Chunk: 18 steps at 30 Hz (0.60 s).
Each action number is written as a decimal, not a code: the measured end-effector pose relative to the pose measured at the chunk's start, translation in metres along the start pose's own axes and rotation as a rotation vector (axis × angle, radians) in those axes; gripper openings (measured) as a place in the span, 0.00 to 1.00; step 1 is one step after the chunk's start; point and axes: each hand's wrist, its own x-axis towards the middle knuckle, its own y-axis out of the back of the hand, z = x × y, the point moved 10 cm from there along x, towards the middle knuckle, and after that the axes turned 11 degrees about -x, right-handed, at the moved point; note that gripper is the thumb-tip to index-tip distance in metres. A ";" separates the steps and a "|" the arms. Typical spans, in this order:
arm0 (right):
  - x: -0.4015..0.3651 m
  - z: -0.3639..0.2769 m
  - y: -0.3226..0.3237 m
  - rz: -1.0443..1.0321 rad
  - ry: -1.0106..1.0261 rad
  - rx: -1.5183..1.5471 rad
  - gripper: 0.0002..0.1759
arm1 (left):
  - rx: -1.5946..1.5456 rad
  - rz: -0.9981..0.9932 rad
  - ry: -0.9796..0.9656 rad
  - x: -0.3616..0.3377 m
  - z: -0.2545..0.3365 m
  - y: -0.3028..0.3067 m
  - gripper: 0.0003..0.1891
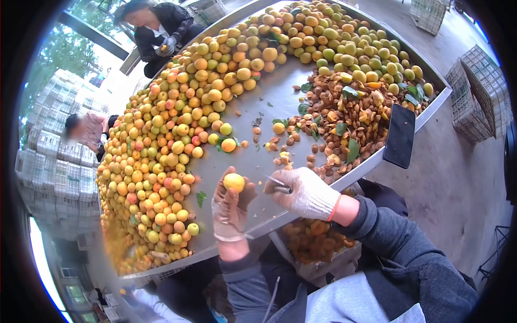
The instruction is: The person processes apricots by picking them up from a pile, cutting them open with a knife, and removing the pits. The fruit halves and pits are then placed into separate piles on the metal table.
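My left hand (230, 211), in a thin tan glove, is closed around a yellow apricot (234, 182) held at the fingertips, just above the metal table (253, 196). To its right, my right hand (306, 194) wears a white knit glove and grips a small knife (276, 181). The thin blade points left toward the apricot, apart from it. Beyond my right hand lies a heap of brown apricot pits (350, 126), mixed with green leaves and bits of flesh. A large pile of whole apricots (167, 140) covers the table's left and far sides.
A black phone (399, 135) rests on the table's right rim. Under the near edge stands a container of apricot halves (312, 239). Co-workers (161, 29) sit at the far and left sides. Plastic crates (476, 94) stand on the floor at right, with stacked crates (59, 156) at left.
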 end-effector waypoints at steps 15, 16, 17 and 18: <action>-0.004 -0.002 -0.032 -0.064 0.017 -0.221 0.11 | 0.067 0.096 -0.224 -0.028 -0.019 -0.013 0.28; -0.003 -0.005 -0.034 -0.088 0.042 -0.236 0.11 | 0.140 0.134 -0.231 -0.032 -0.016 -0.013 0.27; -0.002 -0.007 -0.036 -0.112 0.067 -0.251 0.11 | 0.213 0.171 -0.239 -0.035 -0.012 -0.014 0.26; -0.001 -0.006 -0.036 -0.114 0.066 -0.251 0.11 | 0.212 0.174 -0.237 -0.039 -0.011 -0.017 0.26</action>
